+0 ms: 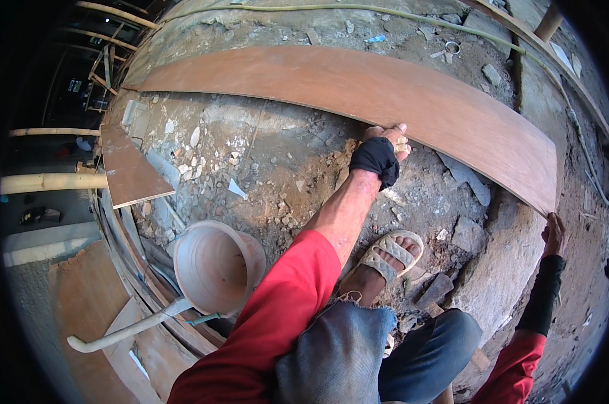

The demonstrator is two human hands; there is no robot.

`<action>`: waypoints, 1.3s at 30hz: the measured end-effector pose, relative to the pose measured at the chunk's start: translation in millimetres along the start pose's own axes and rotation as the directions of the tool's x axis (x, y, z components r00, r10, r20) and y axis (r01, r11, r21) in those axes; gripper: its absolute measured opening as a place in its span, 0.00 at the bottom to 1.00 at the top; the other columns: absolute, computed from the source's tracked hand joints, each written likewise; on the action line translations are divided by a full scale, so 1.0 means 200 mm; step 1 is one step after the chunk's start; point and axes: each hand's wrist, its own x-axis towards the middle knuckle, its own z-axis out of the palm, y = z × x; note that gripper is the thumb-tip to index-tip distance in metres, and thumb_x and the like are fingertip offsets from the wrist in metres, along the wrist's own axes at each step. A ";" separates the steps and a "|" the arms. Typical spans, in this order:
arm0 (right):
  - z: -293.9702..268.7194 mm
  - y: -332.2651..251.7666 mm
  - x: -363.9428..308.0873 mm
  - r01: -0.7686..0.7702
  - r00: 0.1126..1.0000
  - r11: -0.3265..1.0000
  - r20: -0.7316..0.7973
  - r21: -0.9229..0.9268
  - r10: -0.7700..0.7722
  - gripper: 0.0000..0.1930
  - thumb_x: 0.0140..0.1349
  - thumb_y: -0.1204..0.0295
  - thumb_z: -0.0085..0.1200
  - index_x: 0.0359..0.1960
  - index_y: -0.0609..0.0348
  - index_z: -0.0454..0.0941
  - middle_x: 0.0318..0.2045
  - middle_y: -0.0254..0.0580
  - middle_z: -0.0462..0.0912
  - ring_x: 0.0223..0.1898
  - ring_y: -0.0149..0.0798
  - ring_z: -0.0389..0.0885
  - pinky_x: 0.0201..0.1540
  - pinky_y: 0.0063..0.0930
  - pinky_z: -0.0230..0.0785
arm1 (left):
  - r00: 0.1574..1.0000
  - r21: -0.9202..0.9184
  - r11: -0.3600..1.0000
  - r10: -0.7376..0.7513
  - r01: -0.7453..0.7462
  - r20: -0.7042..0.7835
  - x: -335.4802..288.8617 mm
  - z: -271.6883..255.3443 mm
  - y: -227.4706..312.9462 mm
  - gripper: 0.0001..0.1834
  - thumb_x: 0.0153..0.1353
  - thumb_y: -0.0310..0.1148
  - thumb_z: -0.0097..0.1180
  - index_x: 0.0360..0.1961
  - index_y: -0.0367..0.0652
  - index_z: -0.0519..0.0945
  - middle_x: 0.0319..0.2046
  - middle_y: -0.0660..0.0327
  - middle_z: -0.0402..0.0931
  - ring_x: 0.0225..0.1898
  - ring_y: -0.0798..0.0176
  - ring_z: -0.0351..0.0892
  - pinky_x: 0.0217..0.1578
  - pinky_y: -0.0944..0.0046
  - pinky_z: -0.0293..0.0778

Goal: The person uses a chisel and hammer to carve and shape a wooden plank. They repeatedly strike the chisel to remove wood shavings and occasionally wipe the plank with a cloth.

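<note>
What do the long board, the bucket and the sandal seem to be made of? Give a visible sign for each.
Long board: wood, probably plywood, with a smooth brown face; faint grain and a thin edge suggest it.
Bucket: likely plastic, dull and stained; the smooth, pale wall points that way.
Sandal: perhaps rubber or synthetic, matte cream; textured straps leave it open.

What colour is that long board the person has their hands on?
The long board is a plain reddish brown; the head view shows it best.
</note>
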 end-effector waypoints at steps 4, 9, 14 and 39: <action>0.04 -0.04 0.01 0.039 0.999 0.996 0.014 -0.079 -0.038 0.23 0.70 0.53 0.61 0.55 0.57 0.86 0.24 0.25 0.71 0.23 0.23 0.65 0.26 0.21 0.60 | 1.000 0.032 0.999 0.011 -0.011 0.013 0.04 -0.01 0.02 0.21 0.67 0.41 0.69 0.47 0.32 0.81 0.38 0.49 0.85 0.31 0.54 0.88 0.27 0.62 0.83; 0.14 -0.15 -0.06 0.189 0.982 0.942 0.073 -0.277 -0.176 0.25 0.71 0.51 0.58 0.55 0.59 0.86 0.23 0.34 0.76 0.22 0.28 0.70 0.27 0.26 0.66 | 1.000 -0.015 1.000 0.013 -0.013 -0.011 0.08 -0.07 0.07 0.24 0.64 0.42 0.72 0.52 0.36 0.80 0.44 0.50 0.85 0.35 0.57 0.90 0.23 0.71 0.81; 0.26 -0.19 -0.15 0.331 0.942 0.870 0.077 -0.365 -0.327 0.28 0.71 0.49 0.55 0.55 0.62 0.86 0.25 0.41 0.81 0.22 0.32 0.74 0.28 0.30 0.70 | 0.996 -0.004 0.997 0.079 -0.079 -0.044 0.07 -0.12 0.08 0.19 0.65 0.44 0.71 0.44 0.40 0.81 0.36 0.56 0.85 0.33 0.60 0.88 0.24 0.69 0.80; -0.02 0.45 -1.86 0.644 0.669 0.529 0.742 -0.553 -0.040 0.37 0.65 0.49 0.51 0.75 0.47 0.64 0.57 0.52 0.75 0.62 0.53 0.71 0.63 0.48 0.62 | 0.469 0.736 0.217 0.870 -0.641 0.153 -0.05 0.06 -0.04 0.28 0.64 0.55 0.69 0.53 0.42 0.84 0.50 0.46 0.84 0.50 0.45 0.84 0.47 0.49 0.81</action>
